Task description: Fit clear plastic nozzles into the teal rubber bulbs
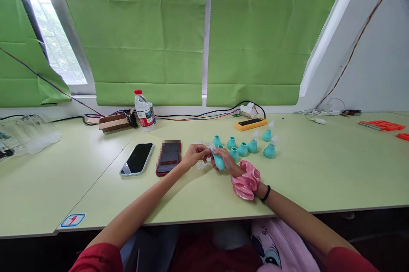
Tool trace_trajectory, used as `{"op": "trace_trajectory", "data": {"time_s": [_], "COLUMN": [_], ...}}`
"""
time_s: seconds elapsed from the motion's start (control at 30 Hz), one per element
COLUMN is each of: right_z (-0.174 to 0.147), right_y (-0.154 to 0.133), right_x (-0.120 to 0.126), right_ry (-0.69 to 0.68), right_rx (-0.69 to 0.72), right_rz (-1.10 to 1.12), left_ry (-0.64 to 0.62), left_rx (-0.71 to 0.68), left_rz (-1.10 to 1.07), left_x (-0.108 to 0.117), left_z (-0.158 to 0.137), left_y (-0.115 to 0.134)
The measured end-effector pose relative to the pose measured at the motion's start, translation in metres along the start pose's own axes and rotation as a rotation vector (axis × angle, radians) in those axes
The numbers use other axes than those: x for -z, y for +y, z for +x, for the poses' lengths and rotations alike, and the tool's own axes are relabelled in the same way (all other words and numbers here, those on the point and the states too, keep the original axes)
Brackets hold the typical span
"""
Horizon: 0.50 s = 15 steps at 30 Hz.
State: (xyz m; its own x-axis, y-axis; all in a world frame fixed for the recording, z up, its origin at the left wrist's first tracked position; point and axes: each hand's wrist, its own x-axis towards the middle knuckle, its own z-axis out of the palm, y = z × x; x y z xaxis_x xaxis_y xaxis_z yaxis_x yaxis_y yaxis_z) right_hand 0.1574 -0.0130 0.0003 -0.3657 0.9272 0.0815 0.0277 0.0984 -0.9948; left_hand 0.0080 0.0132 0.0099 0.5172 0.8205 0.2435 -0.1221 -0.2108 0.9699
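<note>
My right hand [226, 159] is wrapped round a turquoise squeeze bulb [219, 162], held tilted just above the table. At the bulb's mouth, the fingers of my left hand [196, 155] pinch a small translucent white piece [212, 148], which looks like a nozzle. Whether it sits inside the opening, I cannot tell. More translucent pieces [202, 165] lie partly hidden by my left hand. Beyond and right of my hands stand several turquoise bulbs with open mouths, such as one bulb [243, 149]. Others, including the rightmost bulb [269, 151], carry a translucent tip [274, 140].
Left of my hands lie a red-cased phone [168, 159] and a pale-cased phone [137, 160]. Along the back are a water bottle [144, 112], a cardboard box [113, 122], cables and a yellow-and-black device [251, 124]. Orange pieces [385, 125] lie far right; clear plastic [30, 133] lies far left.
</note>
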Motion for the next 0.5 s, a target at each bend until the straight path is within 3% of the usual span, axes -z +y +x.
{"op": "trace_trajectory", "data": {"time_s": [0.13, 0.33, 0.5], "right_z": [0.007, 0.007, 0.003], "right_y": [0.006, 0.011, 0.006], "right_x": [-0.003, -0.007, -0.008], "right_ry": [0.168, 0.276, 0.284], "right_rx": [0.032, 0.094, 0.096], "right_rz": [-0.083, -0.198, -0.205], "left_ry": [0.066, 0.308, 0.314], "left_rx": [-0.011, -0.026, -0.065], "left_rz": [0.082, 0.217, 0.274], "left_x": [-0.003, -0.011, -0.012], "left_z": [0.001, 0.000, -0.003], "left_y": [-0.002, -0.002, -0.001]}}
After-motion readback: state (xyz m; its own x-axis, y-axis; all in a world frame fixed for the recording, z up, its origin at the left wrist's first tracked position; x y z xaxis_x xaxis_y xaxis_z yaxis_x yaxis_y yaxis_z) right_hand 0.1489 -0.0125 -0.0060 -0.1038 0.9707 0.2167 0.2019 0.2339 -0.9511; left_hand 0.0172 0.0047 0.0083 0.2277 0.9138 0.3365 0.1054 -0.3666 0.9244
